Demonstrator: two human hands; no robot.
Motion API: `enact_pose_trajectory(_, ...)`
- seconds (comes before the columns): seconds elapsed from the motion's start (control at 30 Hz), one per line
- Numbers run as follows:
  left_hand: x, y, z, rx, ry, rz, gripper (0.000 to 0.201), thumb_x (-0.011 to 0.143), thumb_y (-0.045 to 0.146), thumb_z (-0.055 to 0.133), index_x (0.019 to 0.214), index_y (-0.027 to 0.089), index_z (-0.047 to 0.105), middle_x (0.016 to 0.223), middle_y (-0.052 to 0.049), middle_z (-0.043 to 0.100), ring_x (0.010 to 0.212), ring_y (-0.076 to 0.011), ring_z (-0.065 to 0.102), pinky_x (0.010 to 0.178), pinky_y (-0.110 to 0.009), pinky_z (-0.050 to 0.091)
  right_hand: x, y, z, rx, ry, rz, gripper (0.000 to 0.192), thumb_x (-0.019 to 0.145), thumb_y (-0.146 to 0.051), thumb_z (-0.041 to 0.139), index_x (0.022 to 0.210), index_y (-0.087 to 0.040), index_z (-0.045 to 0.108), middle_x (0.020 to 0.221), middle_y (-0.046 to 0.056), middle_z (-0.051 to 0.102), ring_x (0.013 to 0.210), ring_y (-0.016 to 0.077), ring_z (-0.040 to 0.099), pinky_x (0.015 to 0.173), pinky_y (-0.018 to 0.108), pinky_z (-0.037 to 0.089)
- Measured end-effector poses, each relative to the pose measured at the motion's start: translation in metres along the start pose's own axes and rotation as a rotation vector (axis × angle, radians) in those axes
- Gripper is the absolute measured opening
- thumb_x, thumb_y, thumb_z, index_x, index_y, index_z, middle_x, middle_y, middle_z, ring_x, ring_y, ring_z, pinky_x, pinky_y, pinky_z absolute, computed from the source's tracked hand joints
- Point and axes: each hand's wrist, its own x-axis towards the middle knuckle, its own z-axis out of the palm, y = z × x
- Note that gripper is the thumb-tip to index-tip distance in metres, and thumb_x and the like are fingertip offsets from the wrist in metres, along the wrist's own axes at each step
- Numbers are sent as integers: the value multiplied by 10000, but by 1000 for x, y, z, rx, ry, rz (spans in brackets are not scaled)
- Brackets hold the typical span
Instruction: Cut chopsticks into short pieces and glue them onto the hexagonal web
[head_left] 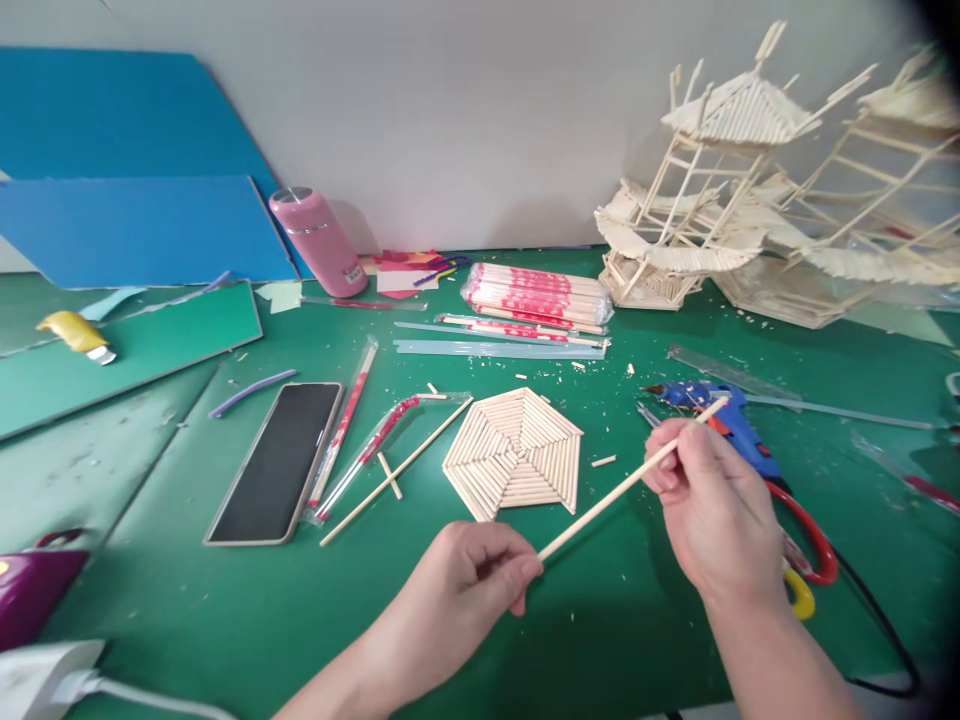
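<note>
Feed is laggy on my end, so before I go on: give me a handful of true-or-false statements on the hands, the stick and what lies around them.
1. Both hands hold one wooden stick. True: the left hand pinches its near end, the right hand its far part.
2. The hexagonal stick panel is lifted off the mat. False: it lies flat on the green mat.
3. The blue glue gun lies behind the right hand. True.
4. The phone stands upright. False: it lies flat, screen dark.
5. The pink bottle is near the wall. True.
</note>
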Motion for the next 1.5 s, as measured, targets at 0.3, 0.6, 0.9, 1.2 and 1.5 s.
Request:
enact_pose_trajectory(0.3,2,3,15,45,-58,56,278,838,266,445,634,138,583,579,10,554,551,-90,476,528,-196,346,-25,-1,21,-111,-388,209,210,898,-355,427,859,-231,593,731,-24,552,574,71,457,528,207,381)
enact_pose_trajectory(0.6,-2,1,-3,239,168,151,230,844,237,430,723,166,612,668,-7,594,612,-117,507,574,-215,397,-21,-6,16,-290,-489,271,255,905,-392,381,897,-230,578,697,-27,525,597,84,462,555,204,396)
enact_pose_trajectory(0.9,1,9,-21,174,344,212,204,844,278,463,741,180,610,649,11,581,602,-115,497,553,-202,403,-25,-11,19,-354,-548,320,303,899,-415,358,878,-214,583,686,-14,495,593,112,435,547,233,374)
enact_pose_trajectory(1.2,2,1,-24,282,403,288,224,862,236,434,726,174,600,652,3,584,595,-108,507,555,-213,399,-23,3,13,-58,-255,274,169,824,-355,548,862,-203,614,781,15,598,618,105,528,556,231,460)
enact_pose_trajectory(1.5,1,-13,-10,287,351,297,177,859,231,452,860,173,619,707,-20,584,645,-125,536,586,-236,433,-26,12,19,299,-41,495,126,769,-310,627,807,-193,656,766,19,656,618,94,587,573,206,505)
